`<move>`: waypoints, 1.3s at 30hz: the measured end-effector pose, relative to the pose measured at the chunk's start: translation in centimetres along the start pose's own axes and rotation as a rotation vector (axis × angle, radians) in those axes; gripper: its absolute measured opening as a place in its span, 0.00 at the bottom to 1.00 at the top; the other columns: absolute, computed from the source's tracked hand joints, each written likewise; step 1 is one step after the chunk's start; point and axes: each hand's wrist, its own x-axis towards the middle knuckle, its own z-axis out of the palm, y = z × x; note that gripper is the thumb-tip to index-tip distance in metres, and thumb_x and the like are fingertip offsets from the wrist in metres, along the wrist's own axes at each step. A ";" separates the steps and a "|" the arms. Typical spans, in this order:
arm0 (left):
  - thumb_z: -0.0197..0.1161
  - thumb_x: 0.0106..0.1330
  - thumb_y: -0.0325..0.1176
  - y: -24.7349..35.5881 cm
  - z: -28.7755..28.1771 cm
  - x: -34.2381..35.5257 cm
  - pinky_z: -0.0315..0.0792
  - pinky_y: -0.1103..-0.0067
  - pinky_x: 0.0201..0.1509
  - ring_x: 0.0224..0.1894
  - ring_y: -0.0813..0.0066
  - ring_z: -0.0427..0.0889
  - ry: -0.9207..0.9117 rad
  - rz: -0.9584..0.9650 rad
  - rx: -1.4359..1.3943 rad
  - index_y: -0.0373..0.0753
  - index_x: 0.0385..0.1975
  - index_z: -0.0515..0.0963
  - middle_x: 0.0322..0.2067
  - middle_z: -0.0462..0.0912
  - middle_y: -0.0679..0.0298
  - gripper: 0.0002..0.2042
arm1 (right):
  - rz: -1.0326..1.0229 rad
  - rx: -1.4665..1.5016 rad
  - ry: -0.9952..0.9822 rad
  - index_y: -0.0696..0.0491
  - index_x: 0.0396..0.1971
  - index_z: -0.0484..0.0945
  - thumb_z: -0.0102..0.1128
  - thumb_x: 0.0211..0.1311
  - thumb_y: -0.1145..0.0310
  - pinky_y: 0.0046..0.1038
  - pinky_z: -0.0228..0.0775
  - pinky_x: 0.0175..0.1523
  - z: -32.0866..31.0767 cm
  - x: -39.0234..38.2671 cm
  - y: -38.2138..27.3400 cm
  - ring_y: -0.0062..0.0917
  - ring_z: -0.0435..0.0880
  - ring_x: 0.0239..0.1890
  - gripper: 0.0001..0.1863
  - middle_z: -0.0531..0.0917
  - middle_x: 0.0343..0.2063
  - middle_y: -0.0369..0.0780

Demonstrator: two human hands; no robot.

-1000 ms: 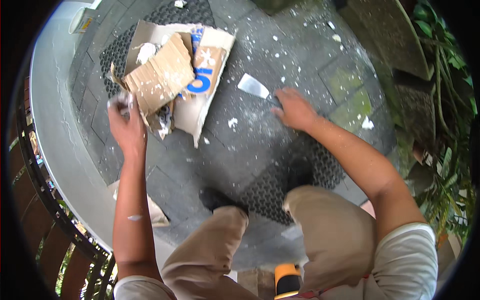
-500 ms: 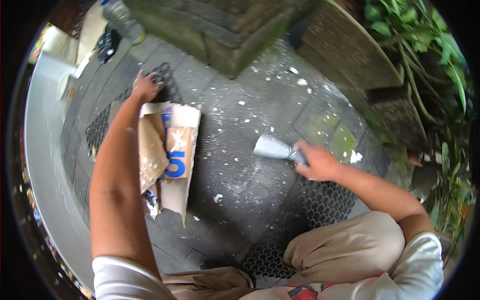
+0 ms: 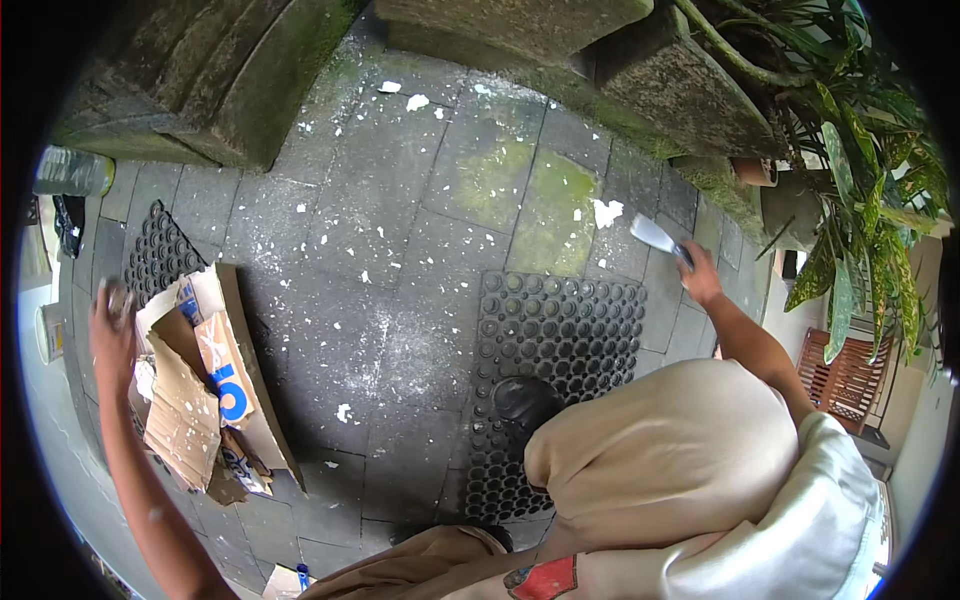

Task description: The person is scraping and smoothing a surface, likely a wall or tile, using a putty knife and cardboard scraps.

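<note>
My right hand (image 3: 703, 275) is closed round the dark handle of a putty knife (image 3: 655, 234), its pale, wide blade pointing up and left over the paving. A large white flake (image 3: 606, 213) lies just left of the blade. On the left, my left hand (image 3: 113, 335) is beside the far left side of a torn cardboard box (image 3: 182, 420) with blue print. Its fingers look loosely bent and apart, with nothing clearly in them; whether it touches the box I cannot tell. White bits lie on the box's cardboard.
White flakes and dust dot the grey paving (image 3: 400, 320). A black rubber mat (image 3: 560, 315) lies under my shoe (image 3: 527, 405), another mat (image 3: 163, 255) behind the box. Mossy stone blocks (image 3: 200, 80) and leafy plants (image 3: 850, 200) border the far side. A clear bottle (image 3: 75, 172) lies far left.
The view has swung to the right. My right hand has carried the putty knife rightward, near the large white flake. My left hand has gone from the mat behind the box to the box's left side.
</note>
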 end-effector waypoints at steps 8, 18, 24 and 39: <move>0.56 0.71 0.40 -1.8 -3.7 -10.5 0.70 0.65 0.56 0.50 0.45 0.77 -0.362 -0.104 0.059 0.33 0.52 0.75 0.45 0.80 0.44 0.18 | -0.213 -0.040 -0.087 0.51 0.54 0.74 0.62 0.58 0.72 0.38 0.61 0.66 0.0 7.1 -9.4 0.44 0.70 0.58 0.22 0.77 0.54 0.46; 0.60 0.67 0.47 5.9 -5.3 -17.7 0.67 0.60 0.60 0.57 0.40 0.71 -0.162 -0.313 0.401 0.33 0.58 0.67 0.54 0.73 0.40 0.28 | -0.399 0.151 -0.103 0.50 0.53 0.75 0.59 0.59 0.74 0.40 0.61 0.63 2.5 3.7 -18.2 0.45 0.71 0.55 0.20 0.78 0.49 0.45; 0.70 0.59 0.51 2.3 -3.0 -22.9 0.74 0.66 0.44 0.37 0.50 0.80 -0.091 -0.600 0.067 0.26 0.53 0.65 0.37 0.80 0.44 0.35 | -0.553 0.208 -0.104 0.50 0.53 0.75 0.59 0.60 0.73 0.39 0.63 0.60 2.8 2.1 -22.8 0.44 0.72 0.52 0.19 0.77 0.46 0.45; 0.72 0.56 0.35 6.4 -5.1 -25.3 0.68 0.81 0.34 0.30 0.80 0.74 -0.038 -0.953 -0.830 0.37 0.39 0.74 0.29 0.76 0.67 0.16 | -0.703 0.593 -0.225 0.55 0.53 0.75 0.59 0.63 0.72 0.33 0.63 0.62 0.4 0.9 -32.3 0.38 0.76 0.55 0.18 0.79 0.50 0.47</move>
